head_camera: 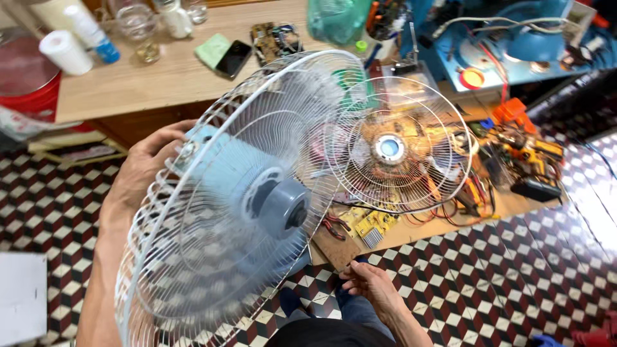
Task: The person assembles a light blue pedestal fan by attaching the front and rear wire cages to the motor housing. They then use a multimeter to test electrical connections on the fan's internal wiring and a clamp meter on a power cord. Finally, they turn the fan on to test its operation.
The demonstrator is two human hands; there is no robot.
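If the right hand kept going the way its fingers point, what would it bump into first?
Probably the fan: the right hand points up-left toward its lower edge, close by. Depth is hard to judge.

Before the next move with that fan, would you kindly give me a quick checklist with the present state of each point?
1. Left hand grips the pale blue fan motor housing behind the white wire rear guard: ok.
2. Right hand free, resting low: ok.
3. Grey blade hub exposed: ok.
4. Loose white wire front guard stable on the workbench: cannot tell.
5. Blades stopped: cannot tell, blurred.
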